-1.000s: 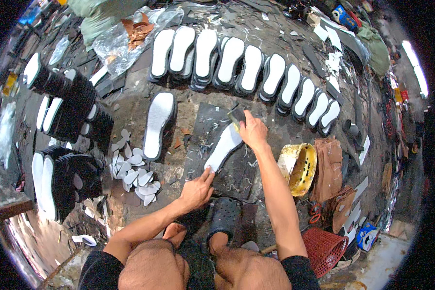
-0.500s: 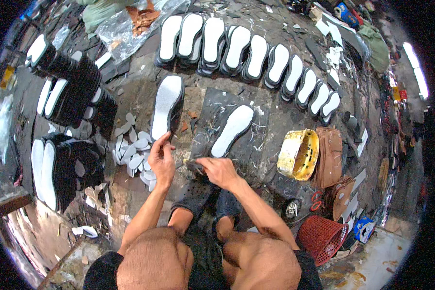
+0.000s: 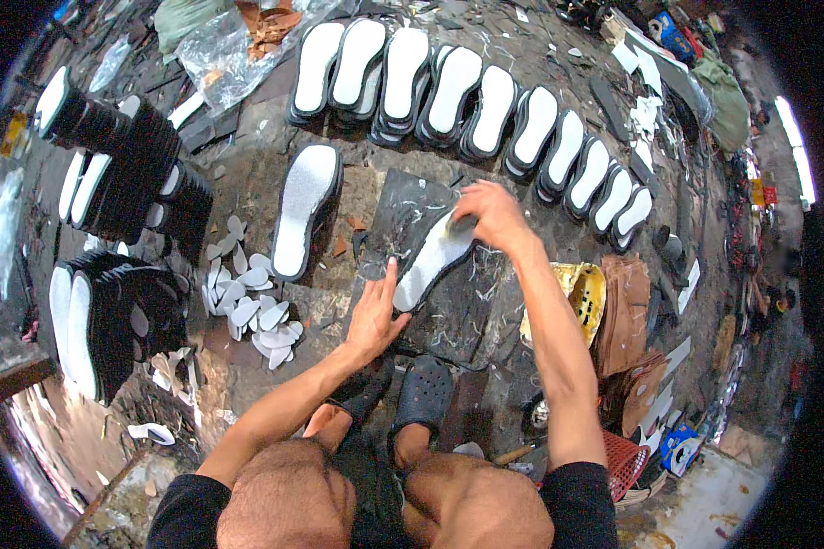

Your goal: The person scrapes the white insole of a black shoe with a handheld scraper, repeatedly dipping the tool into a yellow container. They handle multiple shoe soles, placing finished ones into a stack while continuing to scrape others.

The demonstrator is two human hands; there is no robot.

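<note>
Person is squatting over a dark work mat (image 3: 403, 206), both hands on one white shoe sole (image 3: 435, 259) that is lying flat and slanted on the mat, toe end up-right, heel end down-left. Left hand (image 3: 373, 316) is pressing flat at the sole's heel end, fingers spread fairly wide, thumb sticking up beside the sole's left edge, gripping nothing. Right hand (image 3: 492, 212) is sitting on the toe end, fingers curled down over the sole's upper edge; whether it is pinching the sole or a small tool, cannot tell. Mat's far edge is running just below a curved row of white-topped soles (image 3: 485, 119), a narrow strip of bare floor lying between. Another single sole (image 3: 304, 209) is lying left of the mat, well clear of the left hand, with open floor between it and the mat's left edge. Pile of small pale cut-offs (image 3: 252, 306) is lying left of the left wrist, near but not touching. Yellow tin (image 3: 584, 291) is sitting just right of the right forearm, close to the mat's right edge, so room is tight there. Black clogs (image 3: 421, 395) on the person's feet are touching the mat's near edge. Stacks of dark soles (image 3: 119, 238) are crowding the far left, well apart from both hands.
</note>
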